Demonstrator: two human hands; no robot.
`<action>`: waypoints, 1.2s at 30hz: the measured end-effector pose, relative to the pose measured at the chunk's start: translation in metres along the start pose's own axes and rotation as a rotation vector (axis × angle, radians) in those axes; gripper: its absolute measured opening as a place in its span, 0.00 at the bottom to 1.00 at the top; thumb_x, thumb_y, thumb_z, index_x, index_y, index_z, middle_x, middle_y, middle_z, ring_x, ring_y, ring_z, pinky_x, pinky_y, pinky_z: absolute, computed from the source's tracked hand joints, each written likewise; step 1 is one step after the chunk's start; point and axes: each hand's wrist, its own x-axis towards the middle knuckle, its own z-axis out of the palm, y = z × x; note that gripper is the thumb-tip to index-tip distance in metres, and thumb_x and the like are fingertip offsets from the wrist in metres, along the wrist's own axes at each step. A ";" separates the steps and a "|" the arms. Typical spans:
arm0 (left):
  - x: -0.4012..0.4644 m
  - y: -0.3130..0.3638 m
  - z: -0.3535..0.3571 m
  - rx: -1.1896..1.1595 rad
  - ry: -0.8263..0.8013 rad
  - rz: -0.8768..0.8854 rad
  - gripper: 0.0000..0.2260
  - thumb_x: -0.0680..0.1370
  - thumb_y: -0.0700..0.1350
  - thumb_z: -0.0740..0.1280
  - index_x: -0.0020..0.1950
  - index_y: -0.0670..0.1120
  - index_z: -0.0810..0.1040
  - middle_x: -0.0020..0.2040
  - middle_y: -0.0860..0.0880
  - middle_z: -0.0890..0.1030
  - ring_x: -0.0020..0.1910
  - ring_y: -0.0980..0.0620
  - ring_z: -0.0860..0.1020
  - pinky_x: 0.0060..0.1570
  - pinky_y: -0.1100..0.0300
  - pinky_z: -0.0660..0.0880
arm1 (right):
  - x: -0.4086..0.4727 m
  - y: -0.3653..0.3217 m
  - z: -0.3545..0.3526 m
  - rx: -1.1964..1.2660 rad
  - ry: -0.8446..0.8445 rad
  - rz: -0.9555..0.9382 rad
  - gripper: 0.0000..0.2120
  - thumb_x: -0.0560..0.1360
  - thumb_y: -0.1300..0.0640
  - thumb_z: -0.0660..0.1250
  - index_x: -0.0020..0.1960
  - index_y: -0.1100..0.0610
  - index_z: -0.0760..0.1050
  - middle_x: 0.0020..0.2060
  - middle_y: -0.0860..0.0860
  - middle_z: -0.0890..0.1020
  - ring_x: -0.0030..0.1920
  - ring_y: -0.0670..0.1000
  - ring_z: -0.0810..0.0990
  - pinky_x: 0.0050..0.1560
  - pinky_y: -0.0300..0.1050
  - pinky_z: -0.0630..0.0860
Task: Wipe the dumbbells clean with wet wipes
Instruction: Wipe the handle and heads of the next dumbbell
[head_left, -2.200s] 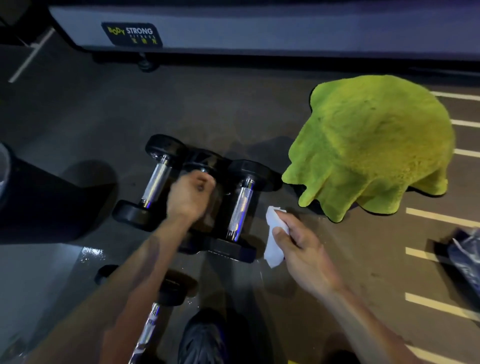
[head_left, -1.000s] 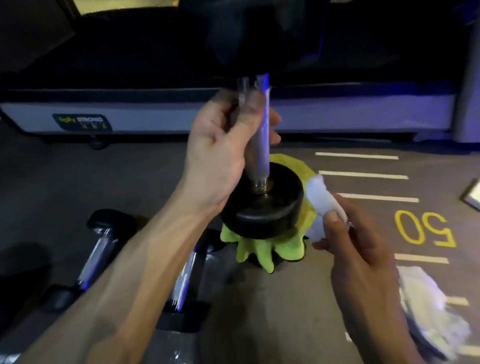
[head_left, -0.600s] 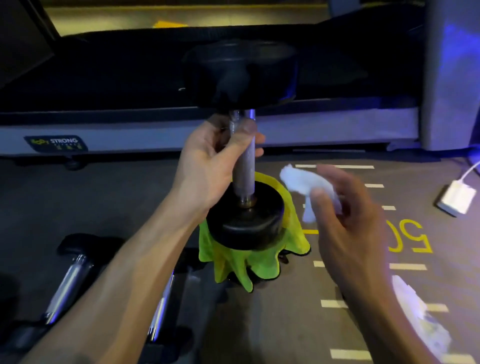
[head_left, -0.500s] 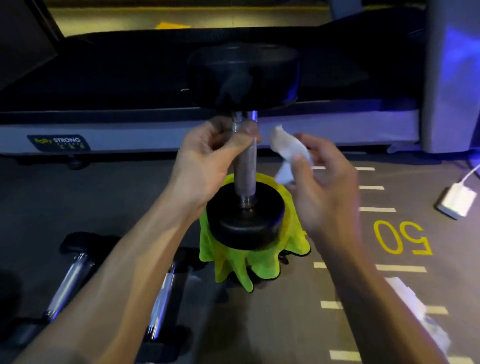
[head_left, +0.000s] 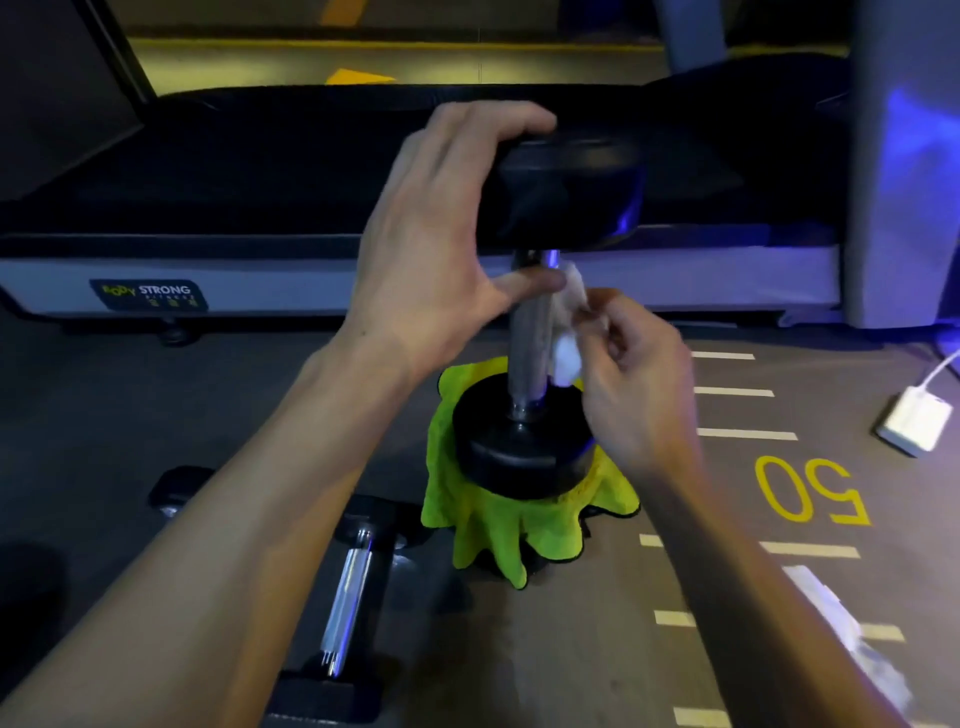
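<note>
One dumbbell (head_left: 535, 332) stands upright at centre frame, its lower head on a green cloth (head_left: 498, 535) on the floor. The left hand (head_left: 441, 244) curls its grip over the upper head, thumb against the bar. The right hand (head_left: 634, 384), at 3 o'clock of the bar, pinches one wipe (head_left: 566, 332) against it. Two more dumbbells (head_left: 348, 608) lie at 7 o'clock, one largely hidden by the arm. One white adapter (head_left: 914, 423) lies at 3 o'clock; a treadmill (head_left: 208, 270) spans 12.

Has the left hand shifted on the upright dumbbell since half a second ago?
Yes. The left hand moved up from the handle to grip the top weight.
</note>
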 end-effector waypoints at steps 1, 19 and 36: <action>0.001 0.000 0.001 -0.004 -0.007 -0.016 0.40 0.65 0.55 0.84 0.74 0.50 0.72 0.68 0.57 0.70 0.68 0.50 0.74 0.67 0.54 0.74 | -0.005 0.006 -0.008 -0.063 0.012 -0.043 0.13 0.82 0.64 0.62 0.54 0.50 0.83 0.39 0.45 0.83 0.38 0.40 0.76 0.41 0.34 0.71; 0.002 -0.008 0.011 -0.075 0.042 -0.045 0.40 0.65 0.52 0.84 0.74 0.51 0.71 0.66 0.58 0.69 0.68 0.51 0.72 0.67 0.56 0.74 | -0.032 -0.014 -0.007 -0.390 -0.129 -0.163 0.18 0.72 0.66 0.73 0.57 0.51 0.76 0.52 0.47 0.82 0.48 0.48 0.81 0.48 0.38 0.76; 0.008 -0.014 0.010 -0.122 -0.012 -0.051 0.38 0.66 0.52 0.84 0.73 0.51 0.71 0.66 0.57 0.71 0.68 0.51 0.73 0.68 0.54 0.73 | -0.025 -0.007 0.005 -0.496 -0.283 -0.556 0.11 0.72 0.66 0.73 0.50 0.53 0.88 0.46 0.48 0.88 0.45 0.54 0.82 0.47 0.46 0.79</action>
